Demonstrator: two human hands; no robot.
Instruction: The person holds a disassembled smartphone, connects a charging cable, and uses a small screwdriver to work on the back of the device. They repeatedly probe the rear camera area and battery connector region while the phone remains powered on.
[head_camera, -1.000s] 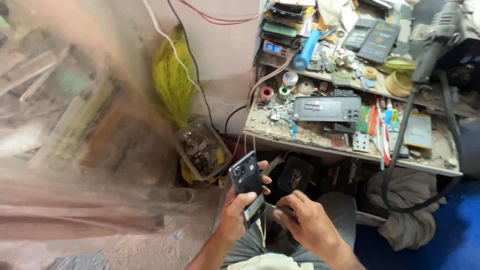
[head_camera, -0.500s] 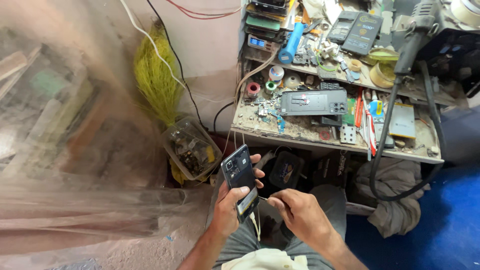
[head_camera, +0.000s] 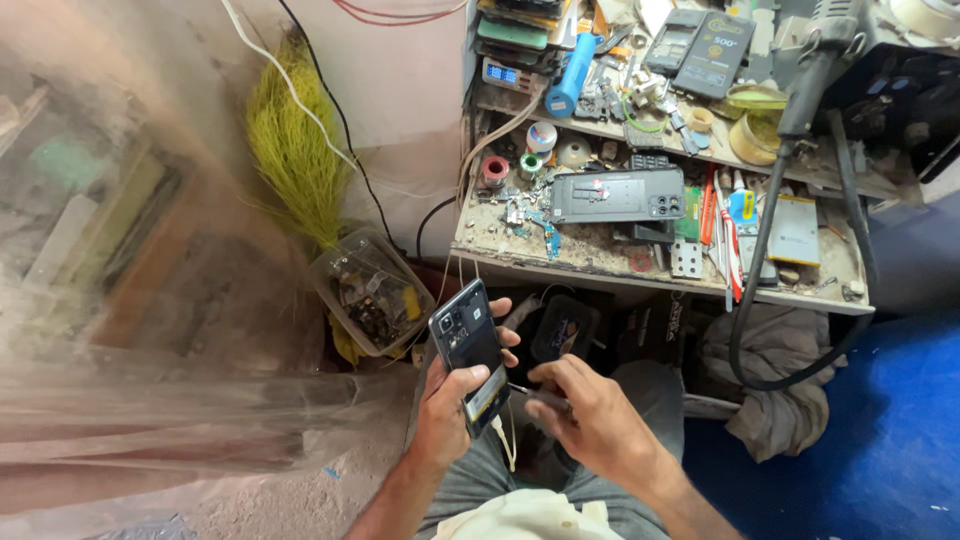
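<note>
My left hand grips an opened black phone with its back cover off, held upright over my lap. My right hand holds a thin tool, a small screwdriver or pick, whose tip touches the phone's lower right edge. Both hands sit low in the head view, in front of a cluttered workbench.
On the bench lie a grey phone back panel, tape rolls, tweezers, screwdrivers, a battery and a thick black hose. A clear plastic box of parts and a yellow-green broom stand on the floor at left.
The view has shifted slightly, so the bench sits higher in frame. My hands keep the same hold on the phone and tool, with the tool tip now at the phone's edge.
</note>
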